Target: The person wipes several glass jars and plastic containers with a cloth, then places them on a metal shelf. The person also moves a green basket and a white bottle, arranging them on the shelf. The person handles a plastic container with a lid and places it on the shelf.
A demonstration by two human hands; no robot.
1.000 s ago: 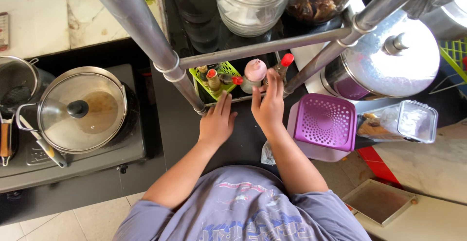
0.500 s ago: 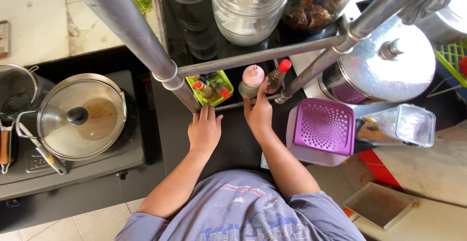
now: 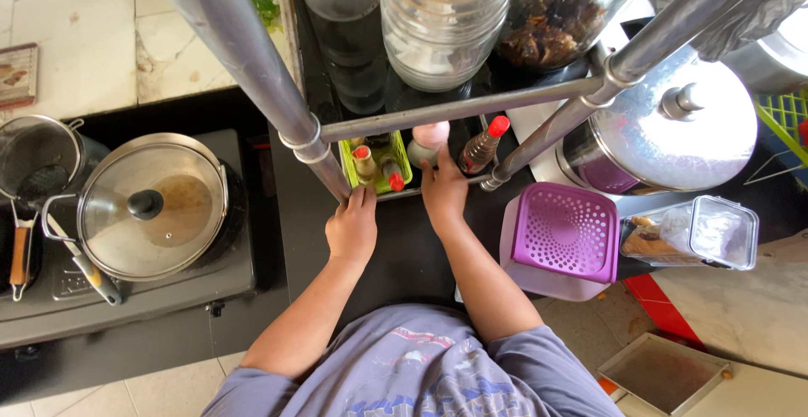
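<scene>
On black counter (image 3: 404, 257) beside stove (image 3: 126, 291), left hand (image 3: 352, 230) fingers released flat, right hand (image 3: 443, 191) fingers loose against green basket (image 3: 374, 164).

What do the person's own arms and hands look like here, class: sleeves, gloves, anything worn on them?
Both arms are bare from short grey-blue T-shirt sleeves down. The left hand and right hand wear no gloves; no watch, ring or bracelet shows. The shirt has a faint printed pattern.

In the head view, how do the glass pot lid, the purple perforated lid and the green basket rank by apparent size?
1. Glass pot lid, largest.
2. Purple perforated lid, smaller.
3. Green basket, smallest; it sits just ahead of the left hand.
</scene>
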